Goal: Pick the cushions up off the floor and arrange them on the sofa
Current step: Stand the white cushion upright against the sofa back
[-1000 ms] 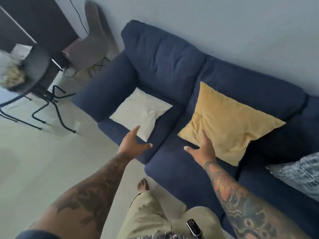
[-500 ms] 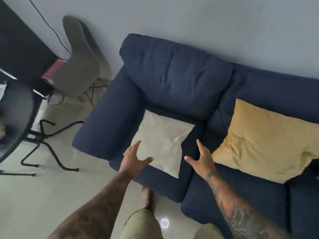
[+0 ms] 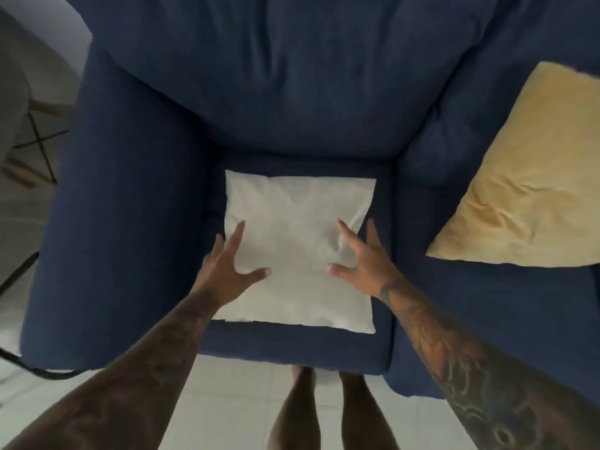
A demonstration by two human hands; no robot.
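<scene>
A white cushion (image 3: 298, 241) lies flat on the left seat of the dark blue sofa (image 3: 279, 92). My left hand (image 3: 227, 264) is over the cushion's left edge with fingers spread. My right hand (image 3: 360, 254) is spread over its right side, fingertips on the fabric. Neither hand has closed on it. A yellow cushion (image 3: 526, 180) leans against the backrest of the seat to the right, partly cut off by the frame edge.
The sofa's wide left armrest (image 3: 126, 222) borders the seat. A grey chair with thin dark legs (image 3: 29, 131) stands to the left. My bare legs (image 3: 324, 410) stand on the pale tiled floor (image 3: 227, 401) at the sofa's front edge.
I have stepped left and leaned in, so the white cushion is now straight below me. Both hands moved from mid-air onto its two sides. The yellow cushion shifted to the right edge of view.
</scene>
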